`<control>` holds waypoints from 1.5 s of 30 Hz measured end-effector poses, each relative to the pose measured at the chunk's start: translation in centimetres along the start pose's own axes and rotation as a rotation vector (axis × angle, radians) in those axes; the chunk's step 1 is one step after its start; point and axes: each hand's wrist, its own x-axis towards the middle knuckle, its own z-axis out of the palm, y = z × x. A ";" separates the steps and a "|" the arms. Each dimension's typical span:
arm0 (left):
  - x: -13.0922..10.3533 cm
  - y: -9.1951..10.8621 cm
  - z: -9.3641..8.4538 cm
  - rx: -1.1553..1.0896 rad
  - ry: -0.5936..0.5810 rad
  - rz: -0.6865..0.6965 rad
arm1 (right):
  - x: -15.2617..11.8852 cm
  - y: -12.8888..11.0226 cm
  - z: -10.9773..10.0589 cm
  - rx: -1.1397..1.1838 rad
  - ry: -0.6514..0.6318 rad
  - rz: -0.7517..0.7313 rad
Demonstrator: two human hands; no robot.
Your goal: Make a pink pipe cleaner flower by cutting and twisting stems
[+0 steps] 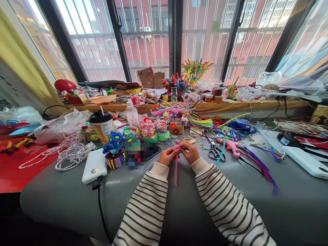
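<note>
Between my two hands is a pink pipe cleaner (176, 171), its top bent into a small pink bunch and its loose end hanging straight down over the grey table. My left hand (167, 155) pinches it from the left. From the other side my right hand (189, 152) has its fingers closed on the bunched top. The fingertips partly hide the bent part. Just right of my right hand lie black-handled scissors (215, 150) and a pink glue gun (233, 147). A dark phone (153, 152) rests left of my left hand.
Small pots of pipe-cleaner flowers (148, 131) stand behind my hands, near a bundle of pipe cleaners (202, 119). Leftward are a blue-flower pot (115, 155), a white power bank (94, 166), a lidded cup (101, 126) and bead strings (74, 153). Purple pipe cleaners (263, 167) lie at right.
</note>
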 end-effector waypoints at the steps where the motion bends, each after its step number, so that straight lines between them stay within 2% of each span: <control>1: 0.0 -0.1 0.0 -0.014 0.002 0.002 | 0.0 0.0 0.0 -0.004 0.004 -0.008; 6: 0.1 -0.3 0.2 -0.108 0.060 0.051 | 0.2 -0.4 -0.4 0.079 -0.039 0.000; 12: -0.4 0.5 0.0 -0.144 0.145 0.181 | 0.4 -0.3 -1.0 0.382 -0.045 0.213; 17: -0.4 0.6 0.0 -0.202 0.117 0.225 | 0.4 -0.1 -0.7 0.516 -0.100 0.301; 22: -0.4 0.6 0.4 -0.304 0.023 0.127 | 0.4 -0.8 -0.4 0.543 -0.142 0.247; 31: -0.6 1.0 1.0 -0.337 -0.024 -0.006 | 0.3 -0.5 -0.4 0.350 0.024 0.108; 34: -0.5 0.8 0.9 -0.324 -0.080 -0.006 | 0.3 -0.2 -0.2 0.336 0.048 0.100; 45: -0.3 -0.1 0.4 -0.329 -0.157 0.052 | 0.3 -0.5 -0.5 0.351 0.067 0.119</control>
